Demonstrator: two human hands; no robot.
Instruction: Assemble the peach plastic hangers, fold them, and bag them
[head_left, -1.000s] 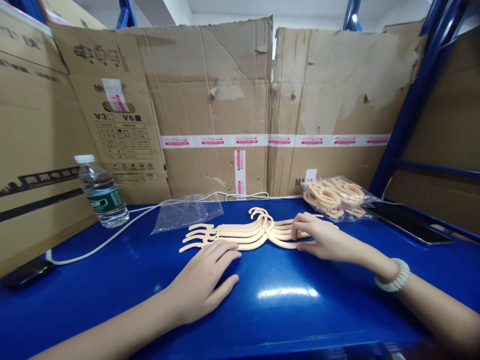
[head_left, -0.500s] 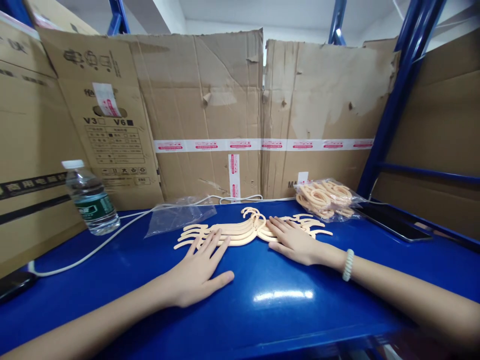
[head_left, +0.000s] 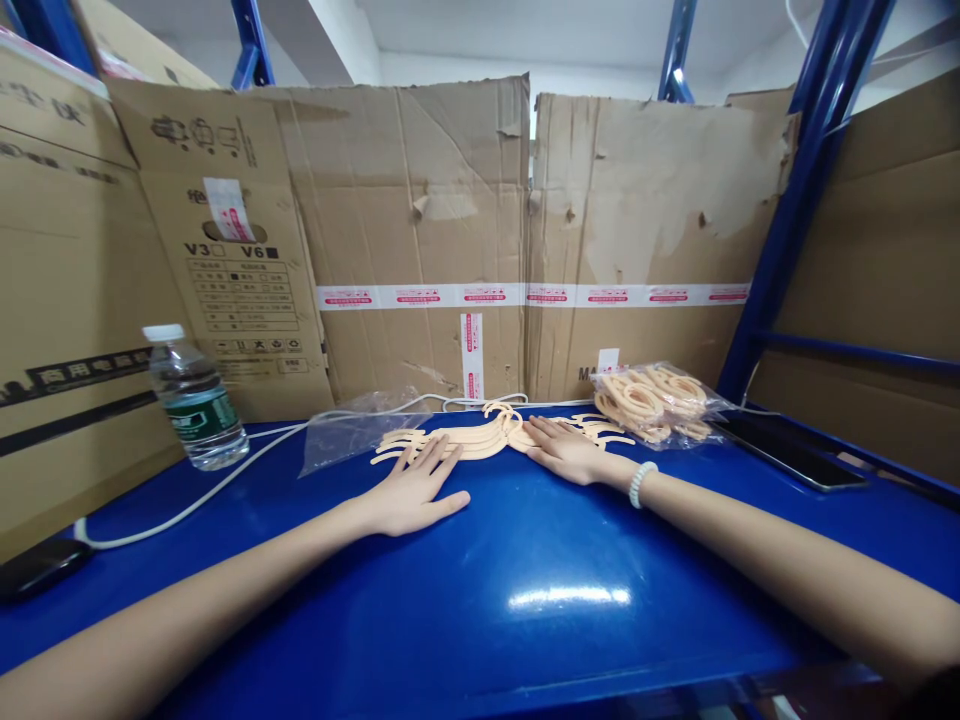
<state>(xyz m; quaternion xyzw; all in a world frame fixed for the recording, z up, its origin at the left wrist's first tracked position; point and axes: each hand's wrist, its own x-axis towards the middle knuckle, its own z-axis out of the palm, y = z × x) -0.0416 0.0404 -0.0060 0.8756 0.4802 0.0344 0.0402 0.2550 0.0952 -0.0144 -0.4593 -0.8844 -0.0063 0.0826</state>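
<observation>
Several cream-coloured clothes hangers (head_left: 480, 442) lie flat in an overlapping stack on the blue tabletop (head_left: 480, 600), their hooks pointing to the back. My left hand (head_left: 416, 492) rests on the left arms of the stack, fingers spread and thumb out to the right. Across the right arms lies my right hand (head_left: 566, 450), palm down with fingers stretched out. It covers part of the hangers there. A pale coiled band (head_left: 643, 484) is round my right wrist. Neither hand grips anything.
Behind the hangers stand cardboard sheets (head_left: 420, 230). A clear plastic bag (head_left: 349, 435), a water bottle (head_left: 196, 400), a white cable (head_left: 225, 490) and a black object (head_left: 41, 570) are at left. Bagged cream hangers (head_left: 652, 400) and a phone (head_left: 795, 452) lie at right.
Both hands and the hanger stack have slid away from me, toward the cardboard. The hands stay flat on the hangers. The view has shifted slightly.
</observation>
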